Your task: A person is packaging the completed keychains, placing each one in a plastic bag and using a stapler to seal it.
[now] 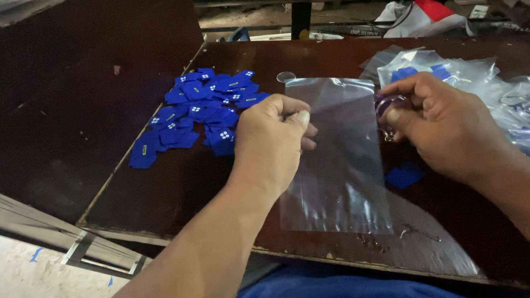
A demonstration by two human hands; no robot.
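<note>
Both my hands pinched a clear bag [337,160]: left hand [273,140], right hand [441,124] half-hiding a ring; blue patches [201,107] lay left

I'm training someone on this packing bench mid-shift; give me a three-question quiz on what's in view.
1. True or false: the left hand pinches the clear plastic bag at its edge.
2. Where is the pile of blue patches? A) left of the bag B) inside the bag C) on the floor
3. Which hand holds a small clear ring-like item at the bag's other edge?

Key: 1 true; 2 A; 3 the right hand.
</note>
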